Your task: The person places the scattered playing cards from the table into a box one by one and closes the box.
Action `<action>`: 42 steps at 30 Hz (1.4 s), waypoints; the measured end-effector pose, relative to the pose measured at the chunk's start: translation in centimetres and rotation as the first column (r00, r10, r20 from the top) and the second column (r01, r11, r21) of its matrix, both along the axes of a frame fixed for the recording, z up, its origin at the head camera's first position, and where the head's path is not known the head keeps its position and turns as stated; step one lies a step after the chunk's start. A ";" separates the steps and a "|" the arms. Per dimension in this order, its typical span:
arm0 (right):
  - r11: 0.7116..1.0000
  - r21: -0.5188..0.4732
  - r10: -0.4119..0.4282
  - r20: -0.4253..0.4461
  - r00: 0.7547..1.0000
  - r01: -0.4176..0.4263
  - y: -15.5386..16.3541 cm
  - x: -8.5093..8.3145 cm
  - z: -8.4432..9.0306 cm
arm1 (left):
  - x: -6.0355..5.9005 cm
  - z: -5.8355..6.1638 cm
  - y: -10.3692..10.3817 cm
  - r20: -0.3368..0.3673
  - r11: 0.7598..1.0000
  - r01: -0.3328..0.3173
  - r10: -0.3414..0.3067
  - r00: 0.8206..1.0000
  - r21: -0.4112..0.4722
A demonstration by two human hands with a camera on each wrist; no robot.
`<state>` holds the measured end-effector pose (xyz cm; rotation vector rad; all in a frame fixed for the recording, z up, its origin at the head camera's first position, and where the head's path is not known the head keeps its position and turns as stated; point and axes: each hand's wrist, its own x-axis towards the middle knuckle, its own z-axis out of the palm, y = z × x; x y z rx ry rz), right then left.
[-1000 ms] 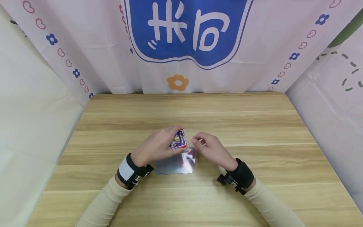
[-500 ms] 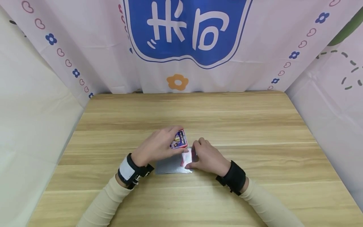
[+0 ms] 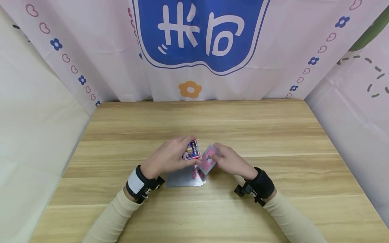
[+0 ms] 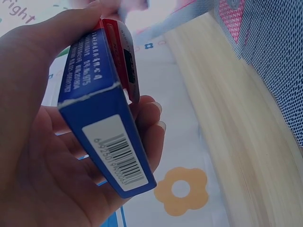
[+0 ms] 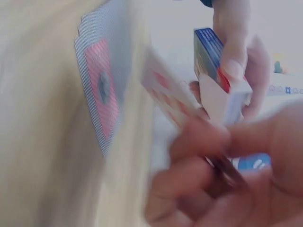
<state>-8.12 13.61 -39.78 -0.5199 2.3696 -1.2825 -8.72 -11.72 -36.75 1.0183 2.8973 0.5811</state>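
Note:
My left hand [image 3: 165, 157] holds a small blue and red playing card box [image 3: 191, 151]; its barcode end [image 4: 116, 156] faces the left wrist camera, and a red-edged flap stands out at its side. With thumb and fingers my right hand [image 3: 234, 161] pinches a playing card [image 3: 208, 161], pink-patterned back up in the head view. Red pips on its blurred face [image 5: 165, 92] show in the right wrist view; whether it is a single card cannot be told. Below both hands a spread of grey-edged cards [image 3: 182, 178] lies back up on the table, partly covered by the left hand.
The wood-grain table [image 3: 273, 135] ends at a hanging white cloth [image 3: 121, 81] with a blue emblem at the back. Pale cloth walls stand at the left and right. Each wrist wears a black strap [image 3: 259, 184] with a small camera.
My right hand went down to the right end of the spread cards, then came up with a card pinched in it. My left hand and the box stay in place.

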 end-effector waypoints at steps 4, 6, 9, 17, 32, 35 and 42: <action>0.968 -0.134 -0.213 -0.005 0.977 0.210 0.5 -0.2 0.9 | 0.0 -0.1 0.0 0.013 1.000 -0.010 0.010 1.000 -0.001; 0.937 -0.206 -0.285 0.020 0.958 0.283 0.6 -0.2 1.3 | 0.1 -0.1 0.0 0.024 1.000 -0.020 0.020 1.000 0.002; 0.900 -0.289 -0.321 0.070 0.945 0.327 0.7 -0.3 1.7 | 0.1 -0.2 0.0 0.033 1.000 -0.029 0.029 0.999 0.002; 0.885 -0.348 -0.274 0.150 0.950 0.310 0.2 -0.2 1.6 | 0.2 -0.1 0.2 0.028 1.000 -0.022 0.022 0.999 0.002; 0.963 -0.231 -0.148 -0.008 0.989 0.142 -1.2 1.0 0.8 | 0.1 -0.1 0.4 0.014 1.000 0.001 -0.002 1.000 0.031; 0.986 -0.139 -0.094 -0.042 0.995 0.087 -1.3 1.1 0.8 | 0.1 -0.1 0.3 0.004 0.999 -0.006 0.006 1.000 0.032; 0.998 0.004 -0.065 -0.184 0.981 0.067 -1.4 0.8 0.1 | 0.0 -0.1 0.2 -0.006 1.000 -0.002 0.002 1.000 0.014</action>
